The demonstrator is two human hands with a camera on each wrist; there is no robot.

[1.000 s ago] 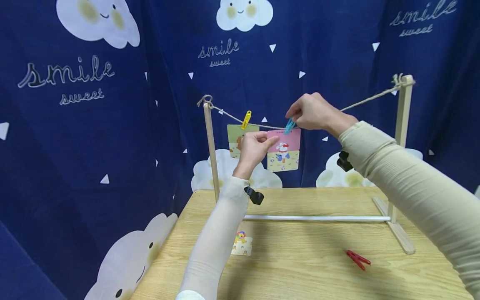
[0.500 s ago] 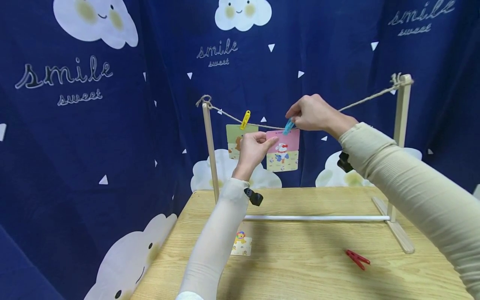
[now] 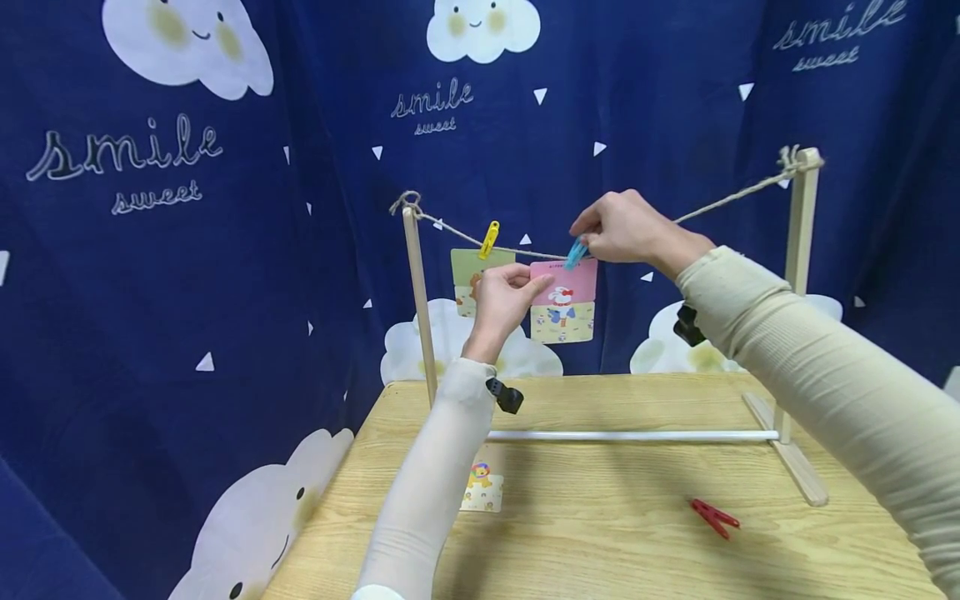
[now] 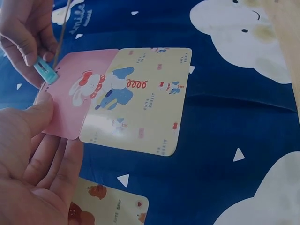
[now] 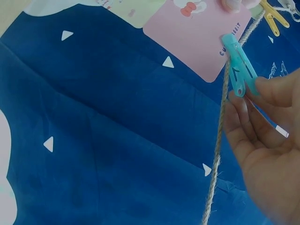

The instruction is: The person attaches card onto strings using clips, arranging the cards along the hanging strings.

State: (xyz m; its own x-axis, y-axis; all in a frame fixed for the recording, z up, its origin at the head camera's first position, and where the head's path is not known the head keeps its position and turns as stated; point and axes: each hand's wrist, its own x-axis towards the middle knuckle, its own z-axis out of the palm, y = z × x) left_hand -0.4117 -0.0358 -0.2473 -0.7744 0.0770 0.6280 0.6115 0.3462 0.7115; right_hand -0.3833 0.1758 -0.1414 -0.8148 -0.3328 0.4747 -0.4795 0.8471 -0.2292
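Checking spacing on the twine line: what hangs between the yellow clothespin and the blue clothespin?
Only bare twine runs between the yellow clothespin and the blue clothespin; no other peg, per the head view.

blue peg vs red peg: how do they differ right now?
The blue peg is up at the string, pinched by the right hand at the top edge of the pink card; the red peg lies flat on the table, untouched. The blue peg bites on the card, which the left hand steadies; the red peg grips nothing. Both look like the same small plastic clip type.
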